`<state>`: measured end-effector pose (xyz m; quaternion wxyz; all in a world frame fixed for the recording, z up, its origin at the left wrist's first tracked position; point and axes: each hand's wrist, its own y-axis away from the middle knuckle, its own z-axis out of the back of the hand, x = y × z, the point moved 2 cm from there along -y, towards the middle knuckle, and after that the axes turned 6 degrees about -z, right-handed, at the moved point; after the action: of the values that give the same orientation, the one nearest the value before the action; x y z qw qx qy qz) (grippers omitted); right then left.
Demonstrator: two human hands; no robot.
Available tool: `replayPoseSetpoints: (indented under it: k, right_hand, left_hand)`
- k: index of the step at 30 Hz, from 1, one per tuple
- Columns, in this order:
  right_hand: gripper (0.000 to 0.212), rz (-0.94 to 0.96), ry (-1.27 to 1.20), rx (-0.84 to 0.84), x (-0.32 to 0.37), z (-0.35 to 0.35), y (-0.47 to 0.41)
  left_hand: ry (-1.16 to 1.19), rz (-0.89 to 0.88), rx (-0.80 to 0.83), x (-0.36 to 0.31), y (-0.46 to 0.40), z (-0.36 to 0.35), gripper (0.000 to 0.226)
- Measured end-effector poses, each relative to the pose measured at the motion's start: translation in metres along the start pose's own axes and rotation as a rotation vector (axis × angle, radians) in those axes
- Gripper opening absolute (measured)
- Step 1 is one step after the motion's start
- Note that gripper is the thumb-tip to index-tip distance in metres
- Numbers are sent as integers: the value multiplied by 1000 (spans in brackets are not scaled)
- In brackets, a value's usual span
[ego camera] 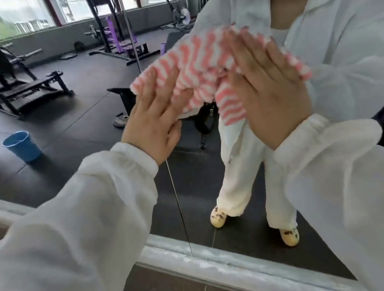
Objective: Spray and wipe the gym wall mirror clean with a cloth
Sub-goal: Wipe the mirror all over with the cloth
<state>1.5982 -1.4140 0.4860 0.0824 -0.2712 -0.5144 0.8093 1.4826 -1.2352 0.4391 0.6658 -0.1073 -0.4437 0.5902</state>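
Observation:
A pink-and-white striped cloth (pixel 199 73) lies bunched against the wall mirror (pixel 72 104) at chest height. My left hand (pixel 154 121) presses on the cloth's left part with straight fingers. My right hand (pixel 271 91) lies flat on its right part, fingers straight and pointing up. A flap of cloth hangs down between the two hands. Both arms wear white sleeves. No spray bottle is in view.
The mirror reflects me in white clothes, a blue bucket (pixel 22 145) on the dark gym floor, weight benches and racks. A vertical seam (pixel 176 193) joins two mirror panels. A pale ledge (pixel 204 255) runs along the mirror's bottom edge above the dark floor.

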Motion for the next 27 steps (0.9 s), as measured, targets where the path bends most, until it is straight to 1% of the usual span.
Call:
replayPoseSetpoints:
  k: [2,5,7,9,11,12,15,18,19,22,24,26,27]
  right_hand:
    - [36,8,-6,52,10,-8,18]
    - [52,55,-30,201,26,-23,56]
    - [54,103,-30,284,36,-32,83]
    - [46,187,15,321,47,-41,110]
    - [50,250,88,366,58,-50,139]
    - [52,280,131,390,64,-54,153]
    - [49,356,199,472,81,-65,196]
    - [49,438,221,561,95,-75,236]
    - [48,472,233,618,98,-79,249]
    - [59,598,229,824,107,-86,280]
    - [59,634,237,969,113,-89,293]
    - [65,648,284,1040,118,-88,310]
    - [67,656,311,1046,120,-87,314]
  left_hand:
    - [22,-10,22,-12,16,-11,77]
    - [16,-37,102,-27,47,-27,67]
    - [2,-90,154,-38,69,-38,66]
    - [22,-116,221,-50,91,-51,76]
    - [37,-128,311,-61,115,-65,89]
    - [26,-148,358,-66,127,-73,90]
    - [-21,-225,479,-85,160,-94,80]
    - [-40,-253,517,-107,185,-118,68]
    - [-44,-250,519,-115,194,-125,68]
    - [-1,-207,570,-136,213,-143,69]
    - [45,-175,594,-147,225,-152,67]
    - [89,-132,612,-155,234,-157,69]
    - [97,-116,623,-158,238,-159,72]
